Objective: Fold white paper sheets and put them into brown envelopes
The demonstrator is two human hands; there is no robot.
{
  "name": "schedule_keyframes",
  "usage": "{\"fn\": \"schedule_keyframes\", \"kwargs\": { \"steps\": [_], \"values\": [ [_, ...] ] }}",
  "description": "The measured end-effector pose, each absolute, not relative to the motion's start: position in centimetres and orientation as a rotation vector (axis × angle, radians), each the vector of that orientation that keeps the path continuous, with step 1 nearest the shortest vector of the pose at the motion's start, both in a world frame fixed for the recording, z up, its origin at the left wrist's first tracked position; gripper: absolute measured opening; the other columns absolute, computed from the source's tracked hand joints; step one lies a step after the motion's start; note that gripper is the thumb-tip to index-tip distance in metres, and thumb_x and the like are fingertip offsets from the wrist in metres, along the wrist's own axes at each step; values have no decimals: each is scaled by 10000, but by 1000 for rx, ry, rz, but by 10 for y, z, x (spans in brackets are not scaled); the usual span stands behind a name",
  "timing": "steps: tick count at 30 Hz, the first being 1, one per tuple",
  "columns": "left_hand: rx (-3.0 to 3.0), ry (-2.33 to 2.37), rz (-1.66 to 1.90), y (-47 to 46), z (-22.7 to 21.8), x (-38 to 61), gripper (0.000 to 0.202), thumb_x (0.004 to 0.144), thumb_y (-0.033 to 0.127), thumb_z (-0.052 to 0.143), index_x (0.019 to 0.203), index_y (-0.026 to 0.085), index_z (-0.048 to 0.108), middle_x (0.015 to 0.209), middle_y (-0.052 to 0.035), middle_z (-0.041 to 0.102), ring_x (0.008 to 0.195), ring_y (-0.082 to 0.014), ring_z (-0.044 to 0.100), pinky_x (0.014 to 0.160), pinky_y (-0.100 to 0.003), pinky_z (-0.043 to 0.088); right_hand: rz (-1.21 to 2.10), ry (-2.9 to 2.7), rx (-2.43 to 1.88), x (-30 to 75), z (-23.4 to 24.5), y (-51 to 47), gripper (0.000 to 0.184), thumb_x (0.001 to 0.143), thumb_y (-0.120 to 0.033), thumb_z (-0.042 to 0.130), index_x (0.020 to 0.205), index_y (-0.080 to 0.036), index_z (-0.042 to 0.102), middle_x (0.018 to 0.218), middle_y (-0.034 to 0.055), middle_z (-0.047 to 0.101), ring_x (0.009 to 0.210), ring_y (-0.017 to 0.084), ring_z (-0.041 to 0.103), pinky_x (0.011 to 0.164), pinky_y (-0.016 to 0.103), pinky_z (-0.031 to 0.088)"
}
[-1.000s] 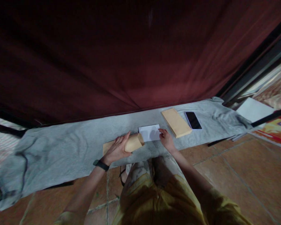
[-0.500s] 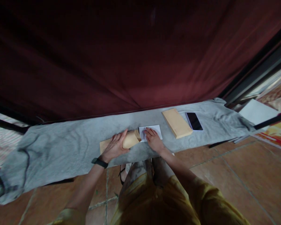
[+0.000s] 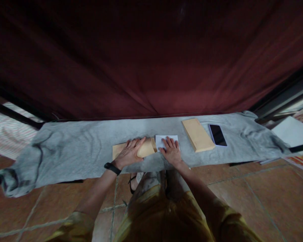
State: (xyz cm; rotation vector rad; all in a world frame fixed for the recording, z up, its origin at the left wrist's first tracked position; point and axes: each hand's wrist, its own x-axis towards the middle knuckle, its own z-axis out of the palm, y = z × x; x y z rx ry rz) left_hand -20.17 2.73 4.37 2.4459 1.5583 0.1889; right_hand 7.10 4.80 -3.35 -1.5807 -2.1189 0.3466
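Observation:
My left hand [image 3: 128,154] lies across a brown paper envelope [image 3: 147,147], its thumb on the near edge and its fingers on the far edge. Between them the envelope bows upward, with its mouth facing right. My right hand [image 3: 172,152] presses flat, fingers apart, on a small white sheet of paper [image 3: 161,141] just beyond that mouth. The sheet's left edge meets or nearly meets the envelope; whether any of it is inside I cannot tell. Farther right is a stack of brown envelopes [image 3: 197,134].
A phone [image 3: 217,135] with a dark screen lies right of the stack. Grey cloth [image 3: 73,148] covers the narrow bench, wrinkled at both ends. Behind it hangs a dark red curtain [image 3: 151,67]. Tiled floor [image 3: 242,198] shows below, with white paper [image 3: 295,131] at far right.
My right hand has slid rightward over the white sheet and its fingers are spread wider. My left hand keeps its hold on the envelope. The whole view has shifted slightly.

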Motion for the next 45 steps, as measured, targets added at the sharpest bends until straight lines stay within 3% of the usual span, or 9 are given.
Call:
{"fn": "schedule_keyframes", "kwargs": {
  "steps": [11,23,27,33,40,45],
  "values": [
    [2632,1547,88,21,49,-201,1028,785,366,779,1604,309,161,1556,-163,392,1448,-378,340,1203,-609,128,234,-2109,-1647,129,-41,45,514,1005,-384,451,1486,-204,473,1585,129,407,1484,308,319,1196,576,231],
    [2666,1532,117,16,62,-199,1046,800,304,766,1610,321,104,1549,-151,401,1468,-362,318,1211,-617,105,608,-2298,-1136,84,-20,90,448,980,-168,410,1374,-236,612,1488,66,545,1425,210,436,1207,468,347],
    [2625,1587,130,15,57,-209,1035,797,340,758,1611,296,120,1539,-169,414,1454,-366,340,1209,-601,135,578,-2394,-1108,69,-22,93,422,1001,-216,434,1390,-197,596,1485,99,546,1429,219,432,1215,468,313],
    [2534,1664,140,21,44,-219,1008,800,395,730,1606,307,130,1542,-149,418,1429,-358,377,1199,-587,179,520,-2477,-1249,65,-20,90,504,966,-347,571,1462,-276,516,1591,67,407,1483,289,336,1219,561,203],
    [2454,1657,86,27,45,-216,1027,769,374,709,1603,283,116,1532,-149,418,1434,-348,367,1191,-578,198,513,-2495,-1303,65,-17,93,620,908,-449,654,1485,-304,482,1607,52,380,1499,325,289,1226,591,112],
    [2405,1645,81,29,48,-216,1048,749,372,703,1604,270,106,1506,-139,444,1425,-348,382,1189,-577,212,539,-2405,-1311,69,-17,92,606,927,-438,623,1487,-257,481,1599,85,394,1497,307,292,1229,551,149]
  ]
}}
